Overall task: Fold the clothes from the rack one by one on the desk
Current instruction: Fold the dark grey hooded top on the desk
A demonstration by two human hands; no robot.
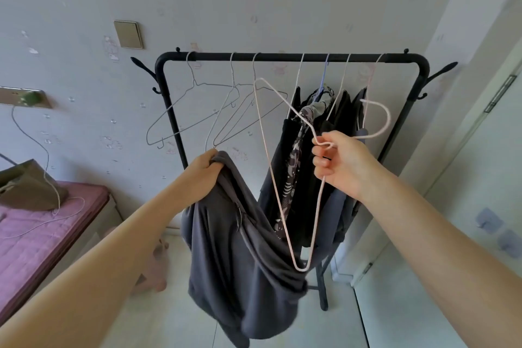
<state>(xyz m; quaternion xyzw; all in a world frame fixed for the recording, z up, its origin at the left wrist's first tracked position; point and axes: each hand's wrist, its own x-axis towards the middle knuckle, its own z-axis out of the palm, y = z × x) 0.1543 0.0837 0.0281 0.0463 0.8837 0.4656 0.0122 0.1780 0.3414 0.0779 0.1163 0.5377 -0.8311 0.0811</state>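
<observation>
My left hand [204,168] grips the top edge of a dark grey garment [240,257] that hangs down in front of me. A pale pink wire hanger [278,178] is pinched at its neck by my right hand [337,162]; the hanger is tilted, and its lower corner still sits among the garment's folds. Behind both stands the black clothes rack [282,57]. Three bare wire hangers [214,110] hang on its left half. Several dark clothes [316,150], one of them patterned, hang on its right half.
A bed with a pink quilt [36,232] lies at the left, with a brown bag [28,186] and a white cable on it. A pink stool [154,268] stands on the floor near the rack's left leg. White doors [466,178] are at the right.
</observation>
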